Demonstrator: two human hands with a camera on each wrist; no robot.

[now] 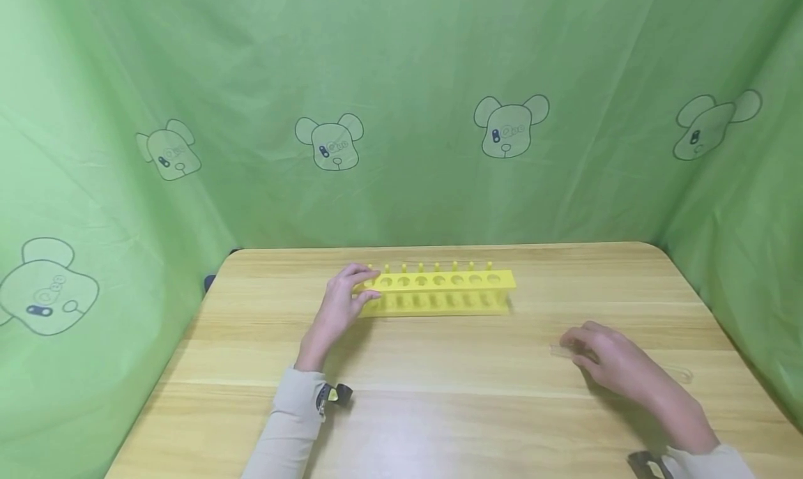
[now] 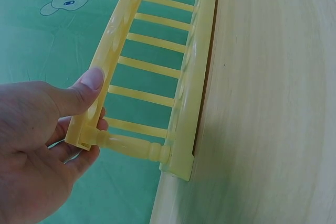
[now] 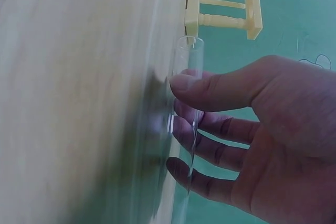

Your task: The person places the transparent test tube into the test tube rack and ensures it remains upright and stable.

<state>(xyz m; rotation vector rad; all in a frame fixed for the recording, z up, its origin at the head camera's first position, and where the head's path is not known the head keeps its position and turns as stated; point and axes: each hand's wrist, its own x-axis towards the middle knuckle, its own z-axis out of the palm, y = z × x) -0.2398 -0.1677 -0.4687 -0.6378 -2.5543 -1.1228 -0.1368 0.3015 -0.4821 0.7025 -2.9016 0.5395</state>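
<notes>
Nearest the head camera, two beige sleeves enter from the bottom edge over a light wooden table [image 1: 439, 409].

Left side: the left hand [image 1: 341, 305] rests at the left end of a yellow plastic test tube rack [image 1: 439, 292]. The left wrist view shows the thumb [image 2: 86, 90] pressed on the outer face of the rack's top plate [image 2: 113, 51], with the other fingers curled beneath the end post; the hand grips that end. The rack stands upright on the table, parallel to the far edge, its row of round holes facing up and small pegs along its back. No tubes are visible in the holes.

Right side: the right hand [image 1: 617, 364] lies low on the table, well apart from the rack. The right wrist view shows a clear glass test tube [image 3: 184, 103] pinched between thumb [image 3: 210, 90] and fingers [image 3: 205, 148], the tube lying against the tabletop. Its open mouth points towards the rack's near end [image 3: 223, 19].

Surroundings: green fabric printed with bear heads [image 1: 329, 141] hangs behind and beside the table.
</notes>
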